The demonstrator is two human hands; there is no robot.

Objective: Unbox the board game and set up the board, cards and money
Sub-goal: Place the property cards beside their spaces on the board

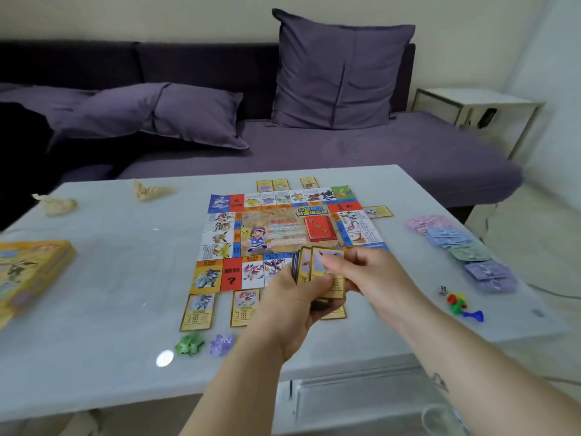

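The box (28,272) is lying at the counter's (110,278) left edge, and the board (251,228) is lying unfolded mid-counter. Over the board's near edge, the left hand (292,297) is gripping the card stack (300,265) while the right hand (371,272) is pinching the top card (318,265). It is probably worth matching its picture to a square before laying it outside the board. The money (462,247) is sitting far right.

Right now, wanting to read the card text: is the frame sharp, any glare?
Head view: the cards held by the left hand and right hand are blurred, text unreadable; a glare spot shines on the table; the box at left is smeared.
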